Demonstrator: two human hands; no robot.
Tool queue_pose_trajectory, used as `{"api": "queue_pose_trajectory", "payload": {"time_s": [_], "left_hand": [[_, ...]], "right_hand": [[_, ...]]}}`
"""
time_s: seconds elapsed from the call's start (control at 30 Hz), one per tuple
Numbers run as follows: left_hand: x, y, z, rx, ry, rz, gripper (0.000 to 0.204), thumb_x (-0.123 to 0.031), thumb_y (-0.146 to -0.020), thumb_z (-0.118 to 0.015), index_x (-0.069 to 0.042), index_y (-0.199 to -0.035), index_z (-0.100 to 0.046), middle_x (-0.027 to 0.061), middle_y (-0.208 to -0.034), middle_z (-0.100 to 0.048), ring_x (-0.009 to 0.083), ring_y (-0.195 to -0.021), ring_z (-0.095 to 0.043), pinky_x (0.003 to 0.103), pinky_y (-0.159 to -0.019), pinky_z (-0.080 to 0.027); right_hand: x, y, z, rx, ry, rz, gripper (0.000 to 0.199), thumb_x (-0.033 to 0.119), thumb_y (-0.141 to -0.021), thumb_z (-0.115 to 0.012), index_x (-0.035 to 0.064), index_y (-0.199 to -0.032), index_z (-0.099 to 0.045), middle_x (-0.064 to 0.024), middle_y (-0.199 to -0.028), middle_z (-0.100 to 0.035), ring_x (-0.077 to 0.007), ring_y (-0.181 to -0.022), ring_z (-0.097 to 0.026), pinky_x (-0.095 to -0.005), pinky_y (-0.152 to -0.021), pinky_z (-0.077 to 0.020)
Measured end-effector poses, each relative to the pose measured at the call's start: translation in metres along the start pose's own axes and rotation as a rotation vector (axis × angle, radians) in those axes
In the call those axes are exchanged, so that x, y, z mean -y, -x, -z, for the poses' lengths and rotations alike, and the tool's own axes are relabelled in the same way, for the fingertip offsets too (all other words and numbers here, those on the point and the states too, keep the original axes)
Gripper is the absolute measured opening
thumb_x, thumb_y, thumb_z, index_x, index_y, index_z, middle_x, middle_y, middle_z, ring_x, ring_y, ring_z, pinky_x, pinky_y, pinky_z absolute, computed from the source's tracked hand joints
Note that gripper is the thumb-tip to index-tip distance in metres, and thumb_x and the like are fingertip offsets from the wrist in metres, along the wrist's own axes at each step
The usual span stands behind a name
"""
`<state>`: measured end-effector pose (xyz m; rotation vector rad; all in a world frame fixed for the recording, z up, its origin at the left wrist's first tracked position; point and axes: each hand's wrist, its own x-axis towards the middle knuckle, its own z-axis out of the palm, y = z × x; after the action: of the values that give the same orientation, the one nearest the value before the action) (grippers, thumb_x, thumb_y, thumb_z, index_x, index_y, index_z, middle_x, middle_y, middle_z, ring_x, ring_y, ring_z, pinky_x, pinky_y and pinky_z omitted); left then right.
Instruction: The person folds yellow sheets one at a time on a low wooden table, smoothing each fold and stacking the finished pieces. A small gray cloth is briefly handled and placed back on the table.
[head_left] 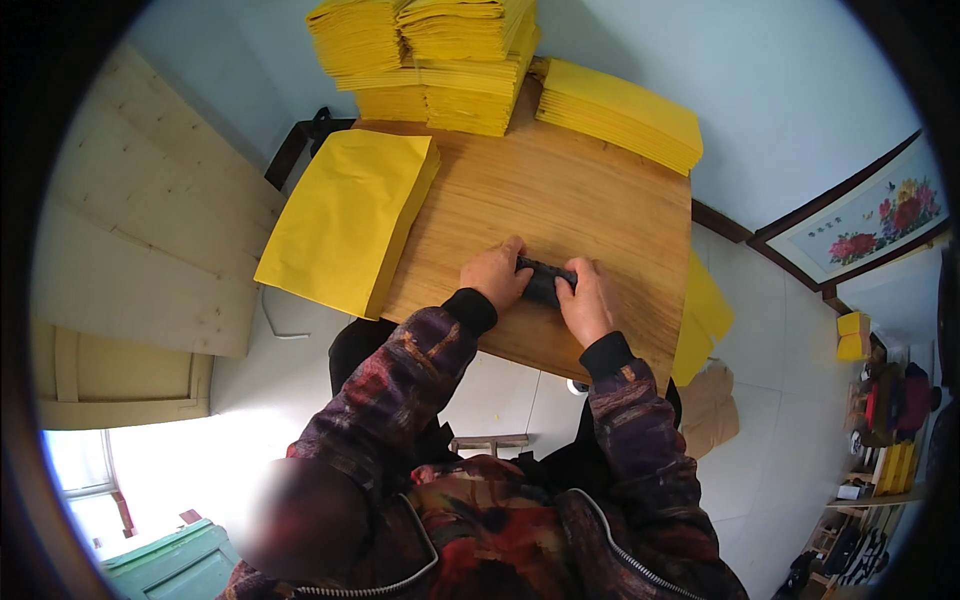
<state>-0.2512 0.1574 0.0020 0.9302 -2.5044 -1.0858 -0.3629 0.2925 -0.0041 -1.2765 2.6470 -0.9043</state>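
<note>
Between my two hands, over the near part of a wooden table (500, 200), is a small black oblong object (545, 284) with a ridged or buttoned surface; its exact kind I cannot make out. My left hand (495, 274) grips its left end, fingers curled round it. The right end is held by my right hand (588, 302), with the thumb on top. My palms and fingers hide both of its ends. To the left of my left hand lies a thick stack of flat yellow paper bags or envelopes (345, 220), apart from the hand.
Tall yellow bundles (430, 85) rise at the table's far left edge, and a long yellow stack (620, 115) lies at the far right. Yellow sheets (703, 318) and brown paper (710, 410) are beside the right edge. Wooden boards (150, 200) lean at left.
</note>
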Motion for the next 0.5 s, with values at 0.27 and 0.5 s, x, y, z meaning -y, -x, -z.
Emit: {"api": "queue_pose_trajectory", "payload": {"time_s": [0.27,0.5], "left_hand": [[0.005,0.008,-0.004,-0.126,-0.045,-0.113,0.016,-0.021,-0.078,-0.067,-0.011,-0.09,-0.062,0.0131,-0.094,-0.059,0.0362,-0.084,-0.061,0.046,-0.072,-0.049],[0.012,0.013,-0.011,-0.128,-0.021,-0.072,0.018,-0.019,-0.081,-0.063,-0.008,-0.095,-0.063,0.0165,-0.097,-0.058,0.0384,-0.089,-0.06,0.044,-0.075,-0.05]], "right_hand": [[0.014,0.011,0.018,-0.173,-0.035,0.408,0.042,0.012,-0.079,-0.068,0.0004,-0.116,-0.053,-0.017,-0.124,-0.05,-0.0382,-0.115,-0.047,-0.0462,-0.095,-0.0397],[0.029,0.036,-0.007,0.207,0.177,0.323,0.075,0.027,-0.08,-0.071,0.0048,-0.142,-0.035,-0.013,-0.151,-0.029,-0.0304,-0.141,-0.022,-0.0522,-0.112,-0.0192]]}}
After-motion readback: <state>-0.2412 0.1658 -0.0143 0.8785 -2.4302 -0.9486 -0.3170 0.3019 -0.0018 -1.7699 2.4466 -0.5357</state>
